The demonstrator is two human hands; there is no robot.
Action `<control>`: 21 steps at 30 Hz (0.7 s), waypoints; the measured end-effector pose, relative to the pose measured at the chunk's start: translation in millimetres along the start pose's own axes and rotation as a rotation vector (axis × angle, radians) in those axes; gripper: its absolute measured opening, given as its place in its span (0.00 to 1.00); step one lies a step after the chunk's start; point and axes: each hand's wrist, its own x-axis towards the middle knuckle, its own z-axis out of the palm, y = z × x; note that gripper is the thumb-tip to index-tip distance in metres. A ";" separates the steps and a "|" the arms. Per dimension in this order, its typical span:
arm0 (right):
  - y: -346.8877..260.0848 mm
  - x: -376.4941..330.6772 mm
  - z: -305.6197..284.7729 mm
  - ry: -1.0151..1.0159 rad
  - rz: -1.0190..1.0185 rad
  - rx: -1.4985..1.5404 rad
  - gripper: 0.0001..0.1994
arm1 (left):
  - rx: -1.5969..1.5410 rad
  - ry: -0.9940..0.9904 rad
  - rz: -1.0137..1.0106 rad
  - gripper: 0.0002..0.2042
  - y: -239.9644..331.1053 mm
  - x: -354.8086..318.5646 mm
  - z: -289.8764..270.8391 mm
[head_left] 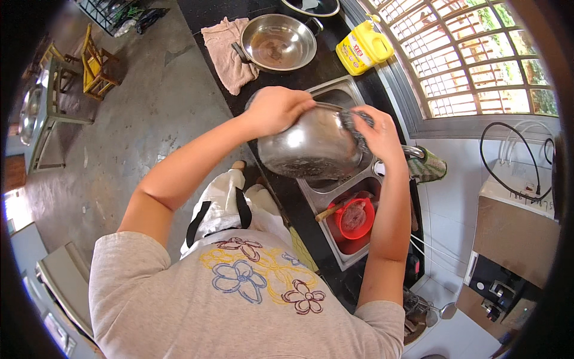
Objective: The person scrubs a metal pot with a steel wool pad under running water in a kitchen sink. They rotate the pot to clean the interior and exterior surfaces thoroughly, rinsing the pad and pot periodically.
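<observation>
A stainless steel pot (308,140) is held tilted above the double sink (311,190), its scuffed, stained base turned partly toward me. My left hand (278,110) grips it at the upper left, with the thumb lying along the metal. On the pot's right side, my right hand (381,134) presses a dark grey steel wool scrubber (356,130) against the wall. The fingertips of that hand are partly hidden behind the scrubber. Below my right forearm, a red plastic dipper (357,219) with sudsy water sits in the nearer basin, beside a wooden handle (329,212).
A wide steel pan (280,42) rests on the black counter at the far side, next to a pinkish cloth (230,54). Near the window stands a yellow jug (365,49). The faucet (414,152) and a green cloth (431,166) are right of the sink.
</observation>
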 end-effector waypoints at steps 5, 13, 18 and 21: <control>8.3 9.3 4.5 0.051 -0.023 -0.051 0.12 | -0.098 0.059 -0.036 0.12 -6.6 -4.4 5.1; 28.7 3.8 -13.3 0.034 0.096 -0.055 0.13 | -0.256 0.058 -0.175 0.13 -9.5 -19.6 -1.0; -14.0 25.9 1.2 -0.124 -0.042 -0.032 0.12 | 0.029 0.110 -0.010 0.12 4.2 -6.7 8.4; -17.5 27.0 2.2 -0.162 -0.038 -0.078 0.13 | -0.047 0.093 -0.023 0.12 4.9 -10.0 2.0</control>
